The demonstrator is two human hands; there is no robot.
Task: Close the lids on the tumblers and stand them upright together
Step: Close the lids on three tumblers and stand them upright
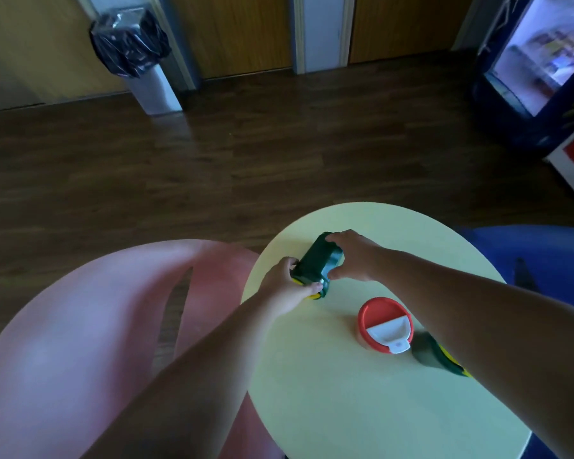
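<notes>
While clasping green tumbler (315, 263) at lid (318, 291) with left grip (287, 284) and base with right grip (353, 256), holds it sideways on worktop (345, 392), lid pointing near-left.

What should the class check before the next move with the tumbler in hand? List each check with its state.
1. Grip on the green tumbler: left hand at the lid end, right hand at the base. Ok.
2. Green tumbler upright: not ok, it lies on its side on the table.
3. Its lid closed: cannot tell, the left hand covers it.
4. Red tumbler upright: ok.
5. Second green tumbler upright: not ok, it lies down, partly hidden under the right forearm.
6. Tumblers together: not ok.
</notes>
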